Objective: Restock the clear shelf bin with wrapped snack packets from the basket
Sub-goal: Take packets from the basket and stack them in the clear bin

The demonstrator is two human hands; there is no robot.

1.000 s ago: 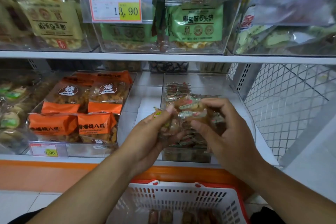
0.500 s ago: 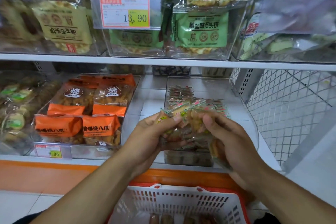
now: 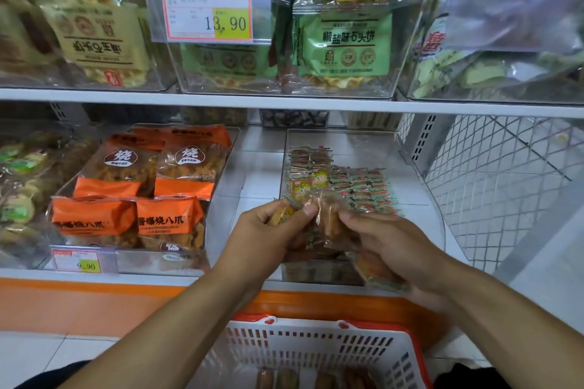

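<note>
Both hands have lowered the packets toward the clear bin point(image 3: 423, 167).
Left hand point(image 3: 268, 230) and right hand point(image 3: 388, 243) each clench wrapped packets point(image 3: 325, 218); placing seems next.

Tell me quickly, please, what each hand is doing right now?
Left hand: closed on wrapped snack packets.
Right hand: closed on more of those packets.

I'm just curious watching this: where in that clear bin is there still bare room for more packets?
The clear bin is bare along its back wall and down its right side, beyond the packet rows. The front is crowded, where the left hand and right hand hold packets. The shelf strip beside the orange bags is bare too.
</note>
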